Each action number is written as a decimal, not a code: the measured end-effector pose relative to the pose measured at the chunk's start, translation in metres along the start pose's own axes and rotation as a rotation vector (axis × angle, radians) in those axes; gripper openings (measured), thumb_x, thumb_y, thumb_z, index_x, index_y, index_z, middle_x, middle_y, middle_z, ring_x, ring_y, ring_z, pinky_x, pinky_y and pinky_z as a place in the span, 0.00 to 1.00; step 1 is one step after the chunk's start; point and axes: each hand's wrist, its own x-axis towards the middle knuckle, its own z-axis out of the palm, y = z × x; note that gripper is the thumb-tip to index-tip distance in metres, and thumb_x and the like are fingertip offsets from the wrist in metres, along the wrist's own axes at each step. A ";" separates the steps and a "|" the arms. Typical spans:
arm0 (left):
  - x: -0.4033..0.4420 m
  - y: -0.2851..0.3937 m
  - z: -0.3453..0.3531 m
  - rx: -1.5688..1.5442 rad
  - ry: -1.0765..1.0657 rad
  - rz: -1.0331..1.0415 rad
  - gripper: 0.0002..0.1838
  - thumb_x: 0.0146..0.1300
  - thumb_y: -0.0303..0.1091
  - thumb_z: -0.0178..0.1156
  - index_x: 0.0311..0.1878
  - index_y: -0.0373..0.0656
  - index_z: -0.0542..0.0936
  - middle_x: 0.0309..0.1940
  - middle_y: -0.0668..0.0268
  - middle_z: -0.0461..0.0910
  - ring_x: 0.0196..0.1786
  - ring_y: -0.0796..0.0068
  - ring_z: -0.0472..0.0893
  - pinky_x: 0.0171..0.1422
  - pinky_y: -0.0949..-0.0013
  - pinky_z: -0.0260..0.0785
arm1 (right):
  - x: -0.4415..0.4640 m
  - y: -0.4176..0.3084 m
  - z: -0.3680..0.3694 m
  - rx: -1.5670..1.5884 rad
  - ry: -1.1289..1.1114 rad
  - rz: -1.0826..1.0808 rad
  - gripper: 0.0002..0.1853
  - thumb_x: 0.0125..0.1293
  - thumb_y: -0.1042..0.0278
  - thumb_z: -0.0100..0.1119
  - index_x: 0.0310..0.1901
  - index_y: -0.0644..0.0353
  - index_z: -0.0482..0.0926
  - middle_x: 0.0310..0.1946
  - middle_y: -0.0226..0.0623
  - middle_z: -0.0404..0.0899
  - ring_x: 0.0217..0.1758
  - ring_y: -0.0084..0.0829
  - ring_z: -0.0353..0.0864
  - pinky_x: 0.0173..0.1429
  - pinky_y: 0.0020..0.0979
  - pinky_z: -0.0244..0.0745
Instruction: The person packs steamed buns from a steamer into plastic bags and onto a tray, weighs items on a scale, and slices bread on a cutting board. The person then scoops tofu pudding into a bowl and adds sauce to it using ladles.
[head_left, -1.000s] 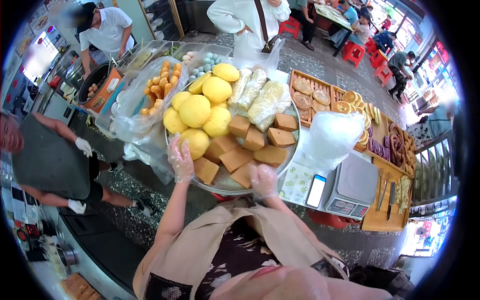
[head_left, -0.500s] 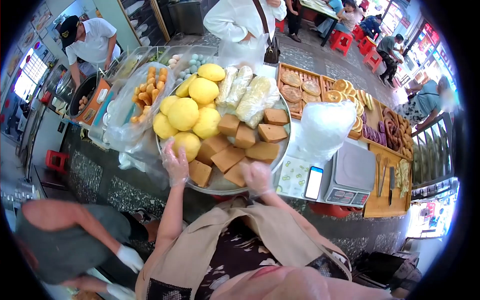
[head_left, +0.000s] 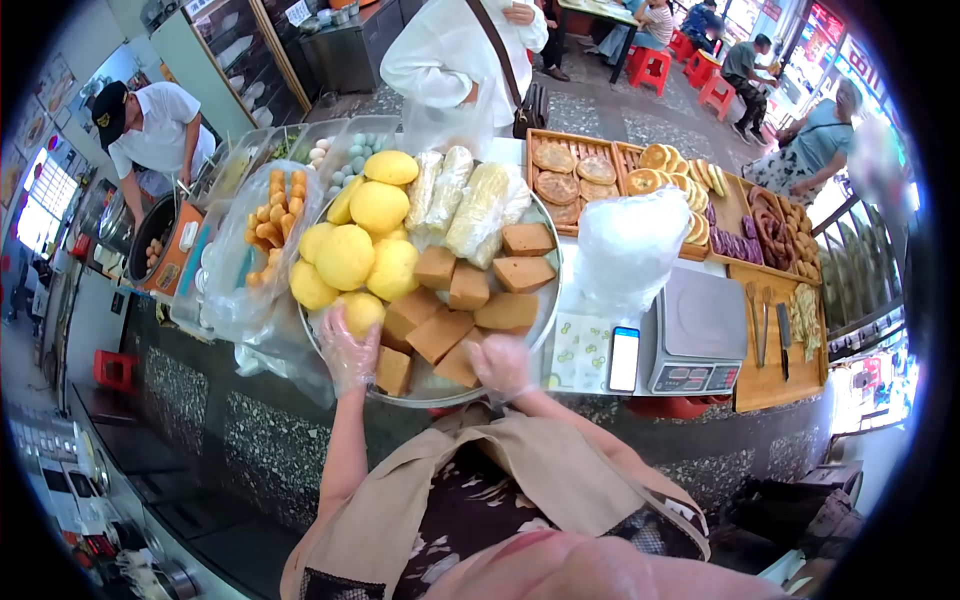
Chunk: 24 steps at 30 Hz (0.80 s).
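A wide round metal tray [head_left: 549,330] holds yellow buns [head_left: 345,256], brown cake blocks [head_left: 440,334] and plastic-wrapped rolls [head_left: 478,212]. My left hand [head_left: 350,355], in a clear plastic glove, rests at the near left of the tray. Its fingers are apart and touch the front of the nearest yellow bun [head_left: 361,312]. Also gloved, my right hand [head_left: 502,365] is curled closed over the near right rim, beside the front brown cake block [head_left: 458,364]. Whatever lies inside its fingers is hidden.
Right of the tray are a plastic bag bundle [head_left: 635,245], a phone [head_left: 624,360], a scale [head_left: 700,325] and a knife [head_left: 783,342] on a board. Bagged fried dough sticks [head_left: 274,215] lie left. A person in white [head_left: 440,50] stands across the counter.
My view has shifted, and the tray appears slightly further left. The person with white gloves at lower left has gone out of view. Both my hands stay near the tray's front edge.
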 end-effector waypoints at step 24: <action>0.003 0.007 0.001 0.072 -0.164 -0.067 0.40 0.53 0.43 0.66 0.66 0.39 0.61 0.62 0.47 0.63 0.66 0.48 0.60 0.70 0.54 0.53 | -0.061 0.280 -0.398 -0.458 0.846 0.412 0.14 0.64 0.61 0.51 0.42 0.61 0.80 0.36 0.40 0.81 0.36 0.38 0.79 0.43 0.38 0.73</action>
